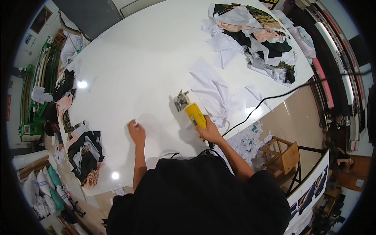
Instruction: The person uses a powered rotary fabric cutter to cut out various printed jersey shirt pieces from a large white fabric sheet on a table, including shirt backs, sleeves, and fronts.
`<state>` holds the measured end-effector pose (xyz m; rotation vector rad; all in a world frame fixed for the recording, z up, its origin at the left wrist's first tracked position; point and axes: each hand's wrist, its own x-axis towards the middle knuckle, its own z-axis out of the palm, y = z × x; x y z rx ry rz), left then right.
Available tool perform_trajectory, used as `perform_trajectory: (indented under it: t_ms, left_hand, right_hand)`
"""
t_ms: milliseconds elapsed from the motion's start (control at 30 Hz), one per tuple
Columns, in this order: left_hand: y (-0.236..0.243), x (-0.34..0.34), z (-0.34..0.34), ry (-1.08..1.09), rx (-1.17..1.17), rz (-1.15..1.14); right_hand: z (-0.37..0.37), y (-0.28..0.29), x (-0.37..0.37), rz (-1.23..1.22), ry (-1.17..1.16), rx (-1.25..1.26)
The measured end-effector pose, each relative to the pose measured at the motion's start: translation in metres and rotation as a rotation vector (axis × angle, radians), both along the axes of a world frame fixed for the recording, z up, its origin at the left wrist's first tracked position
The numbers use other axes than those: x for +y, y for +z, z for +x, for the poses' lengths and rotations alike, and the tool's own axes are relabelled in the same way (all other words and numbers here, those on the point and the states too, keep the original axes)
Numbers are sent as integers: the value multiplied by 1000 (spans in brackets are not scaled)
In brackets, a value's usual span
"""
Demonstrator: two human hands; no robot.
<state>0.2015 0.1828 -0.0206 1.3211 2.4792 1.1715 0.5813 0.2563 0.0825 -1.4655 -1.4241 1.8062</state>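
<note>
My right hand (211, 131) is wrapped round the yellow body of a corded electric fabric cutter (194, 113). Its metal cutting head points away from me, over the white table. Beside the cutter, to the right, lies crumpled white fabric (213, 88). My left hand (137, 132) is closed above the tabletop, left of the cutter, with a small white bit showing at its fingertips. Whether that bit is a fabric scrap or something else is too small to make out.
The large white table (113, 78) carries heaped dark, white and pink fabric pieces (258, 35) at far right and another fabric pile (85, 156) at left. A black cord (274, 96) crosses its right edge. White scraps (246, 145) and a wooden stool (280, 156) stand below.
</note>
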Motion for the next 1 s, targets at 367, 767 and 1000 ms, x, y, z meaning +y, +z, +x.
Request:
perform_trajectory:
  t_ms: [367, 767, 1000]
  left_hand:
    - [-13, -160, -66, 317, 529, -218]
    - [-17, -153, -72, 230, 331, -193]
    - [-2, -62, -43, -184, 224, -117]
  right_hand:
    - [-16, -33, 10, 207, -345, -243]
    - [157, -122, -98, 334, -1299, -512]
    - [123, -48, -205, 145, -1531, -87]
